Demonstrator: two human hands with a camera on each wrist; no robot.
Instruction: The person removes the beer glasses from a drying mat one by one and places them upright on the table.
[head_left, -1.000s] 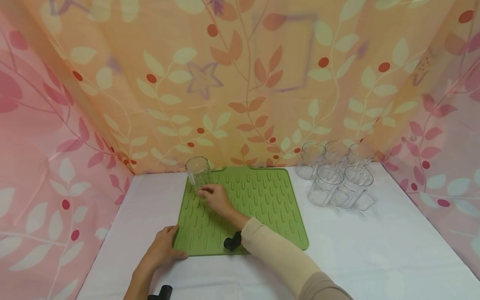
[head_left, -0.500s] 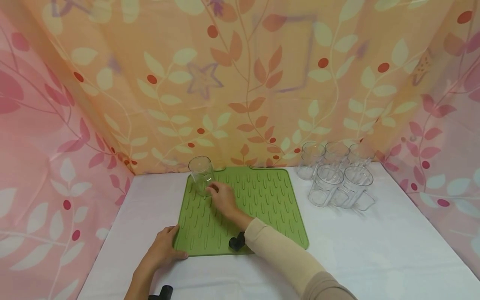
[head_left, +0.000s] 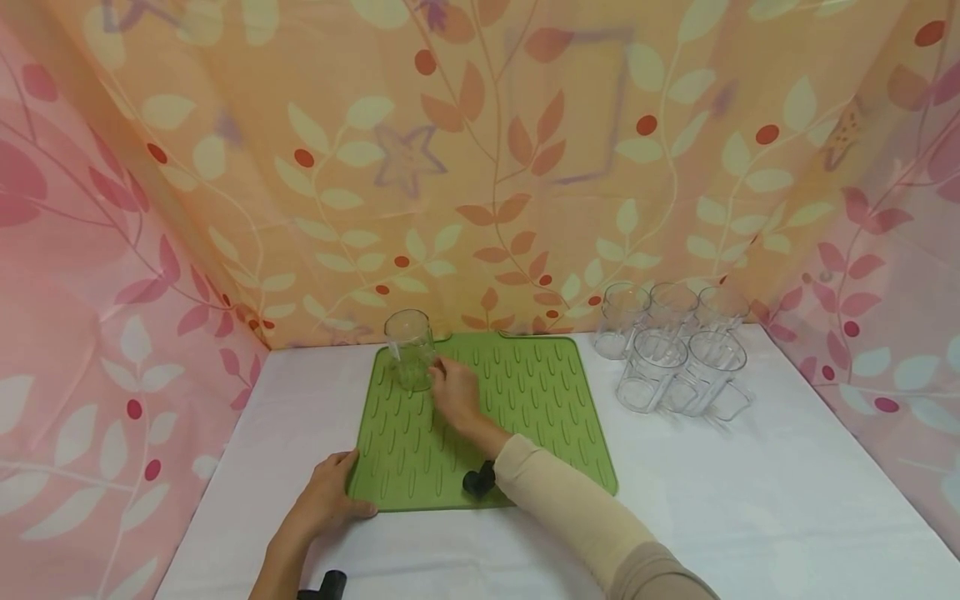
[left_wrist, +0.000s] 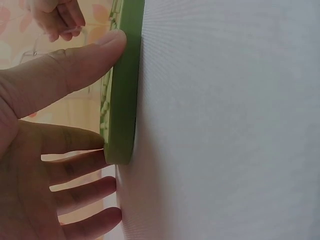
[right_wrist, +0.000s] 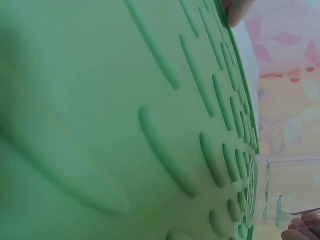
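Note:
A clear glass mug [head_left: 409, 337] stands upright at the back left of the green ridged mat [head_left: 525, 417]. My right hand [head_left: 456, 396] holds it by the handle, which points toward the right. In the right wrist view the mug's base [right_wrist: 254, 192] appears to sit on the mat, and curled fingers [right_wrist: 302, 229] are at the handle. My left hand [head_left: 327, 493] rests at the mat's front left corner. Seen from the left wrist, its thumb [left_wrist: 82, 70] lies against the mat's edge, with the fingers spread and some touching the corner and white cloth.
Several more clear glass mugs [head_left: 645, 371] stand grouped in two rows at the back right of the white-covered table [head_left: 780, 517]. Patterned orange cloth [head_left: 480, 208] hangs behind, and pink cloth [head_left: 97, 333] closes off each side. A black wrist fitting [head_left: 480, 481] hangs over the mat.
The mug has shifted a little to the right across the mat, and its handle has turned rightward with my right hand. My left hand has stayed in place.

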